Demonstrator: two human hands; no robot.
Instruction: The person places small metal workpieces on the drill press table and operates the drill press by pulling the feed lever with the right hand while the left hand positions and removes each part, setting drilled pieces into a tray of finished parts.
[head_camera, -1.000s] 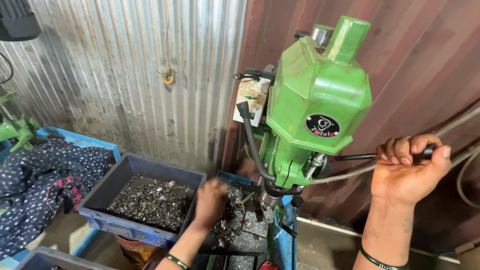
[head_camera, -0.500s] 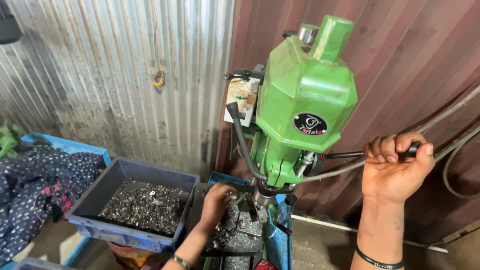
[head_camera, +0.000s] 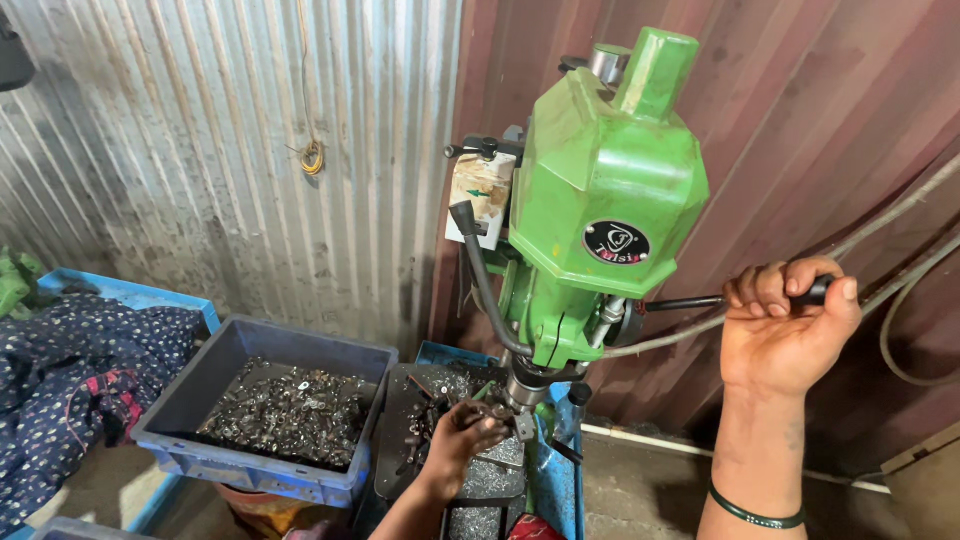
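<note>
A green drill press (head_camera: 610, 200) stands in front of a rusty metal wall. My right hand (head_camera: 785, 325) is closed around the black knob of its feed handle (head_camera: 700, 302), out to the machine's right. My left hand (head_camera: 462, 440) reaches under the spindle (head_camera: 522, 388) and grips a small metal part on the dark work table (head_camera: 420, 400), among loose metal pieces. What its fingers hold is mostly hidden.
A blue-grey plastic crate (head_camera: 240, 440) with several small metal parts sits to the left. A dark patterned cloth (head_camera: 60, 380) lies on a blue tray further left. Hoses (head_camera: 900, 250) run along the wall on the right. Corrugated sheet (head_camera: 200, 150) forms the back wall.
My left hand has moved from beside the crate to right under the spindle. My right hand stays on the feed handle. The camera has shifted a little.
</note>
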